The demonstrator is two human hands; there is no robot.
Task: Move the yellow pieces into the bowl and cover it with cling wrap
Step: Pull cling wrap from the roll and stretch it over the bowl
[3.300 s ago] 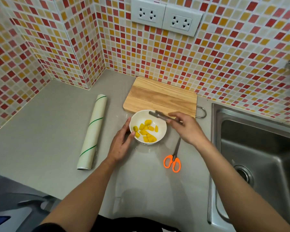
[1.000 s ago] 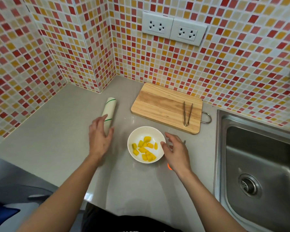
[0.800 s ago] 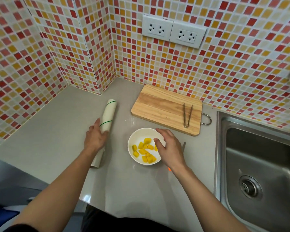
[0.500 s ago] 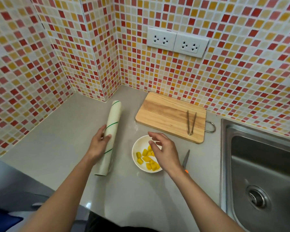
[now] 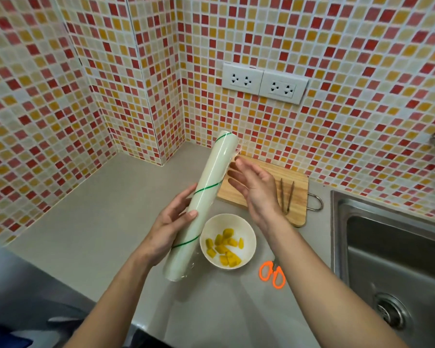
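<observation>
Grey counter in a tiled corner, roll held up over the bowl.

Nearest, scissors (image 5: 273,273) right of the bowl (image 5: 246,228); pieces (image 5: 224,248) inside. Left hand (image 5: 170,223) grips the roll (image 5: 204,204) above it; right hand (image 5: 255,189) spread, fingertips at the roll. Beyond: board (image 5: 296,197), tongs (image 5: 286,195), tiles (image 5: 337,46). Sink (image 5: 392,249) right.

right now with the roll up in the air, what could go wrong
1. The left hand holds the cling wrap roll tilted above the bowl; a slip could land it on the yellow pieces.
2. The right hand is feeling for the film's edge; it may bunch or tear.
</observation>
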